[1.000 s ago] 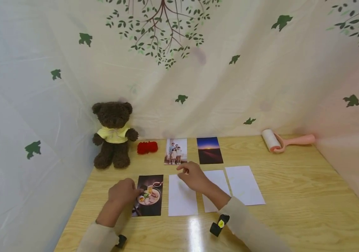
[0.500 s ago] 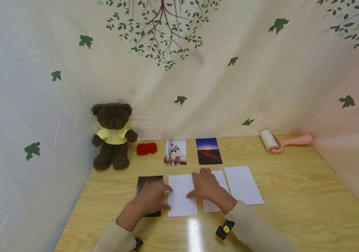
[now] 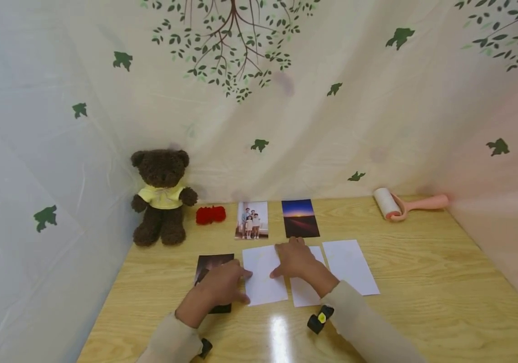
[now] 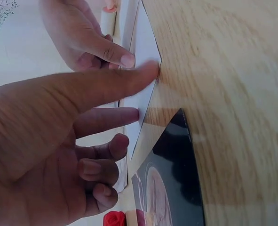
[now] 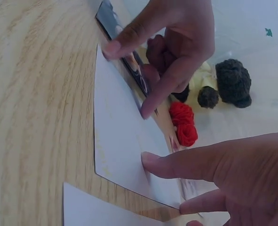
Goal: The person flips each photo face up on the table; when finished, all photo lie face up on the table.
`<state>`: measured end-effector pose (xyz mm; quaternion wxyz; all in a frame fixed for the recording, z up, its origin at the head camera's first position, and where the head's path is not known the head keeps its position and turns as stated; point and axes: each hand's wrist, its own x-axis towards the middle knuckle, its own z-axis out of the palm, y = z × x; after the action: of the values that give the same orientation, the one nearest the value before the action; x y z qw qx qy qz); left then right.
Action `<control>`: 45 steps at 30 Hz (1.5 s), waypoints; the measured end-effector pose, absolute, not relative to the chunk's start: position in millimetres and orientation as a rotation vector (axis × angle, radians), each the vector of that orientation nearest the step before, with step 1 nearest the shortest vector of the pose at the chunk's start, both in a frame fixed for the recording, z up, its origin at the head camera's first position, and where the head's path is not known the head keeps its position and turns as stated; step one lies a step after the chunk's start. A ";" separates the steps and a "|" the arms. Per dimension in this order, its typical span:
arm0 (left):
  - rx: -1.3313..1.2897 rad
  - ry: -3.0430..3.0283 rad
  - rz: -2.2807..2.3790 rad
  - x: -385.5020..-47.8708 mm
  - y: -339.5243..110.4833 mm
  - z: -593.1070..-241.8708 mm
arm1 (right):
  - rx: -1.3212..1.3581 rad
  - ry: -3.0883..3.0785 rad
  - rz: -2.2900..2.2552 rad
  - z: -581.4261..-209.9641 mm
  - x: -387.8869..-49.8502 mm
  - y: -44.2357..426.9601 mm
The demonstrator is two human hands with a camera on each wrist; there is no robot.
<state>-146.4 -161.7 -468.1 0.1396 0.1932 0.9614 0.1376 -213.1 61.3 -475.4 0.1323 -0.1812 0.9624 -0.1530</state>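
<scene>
A white card (image 3: 265, 282) lies between both hands on the table. The left hand (image 3: 223, 285) touches its left edge and near lower-left corner with a nearly straight thumb and index finger; its other fingers curl loosely in the left wrist view. From the right, the right hand (image 3: 297, 259) rests its thumb on the card, with the index finger at the far corner in the right wrist view. Under the left forearm and hand lies a dark food photo (image 3: 215, 259), partly covered. A second white card (image 3: 304, 295) is partly hidden beneath the right hand; a third (image 3: 351, 267) lies beside it.
Behind stand a brown bear (image 3: 163, 201) and, beside it, a red fuzzy item (image 3: 211, 215). A family photo (image 3: 251, 220) and a sunset photo (image 3: 300, 218) lie near the back curtain. A pink-handled roller (image 3: 410, 204) is at the back right.
The left hand has moved right from the food photo to the white card, and the right hand has come onto its right side. That card has turned slightly and shifted away from the person.
</scene>
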 end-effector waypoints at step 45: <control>0.401 2.707 1.045 -158.4 -129.9 -451.9 | -0.430 1.983 -1.887 -471.3 -216.4 56.0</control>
<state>-158.4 -129.9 -451.9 0.1061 0.1362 0.9189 0.3547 -216.4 56.0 -471.3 0.1842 -0.1527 0.7033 -0.6694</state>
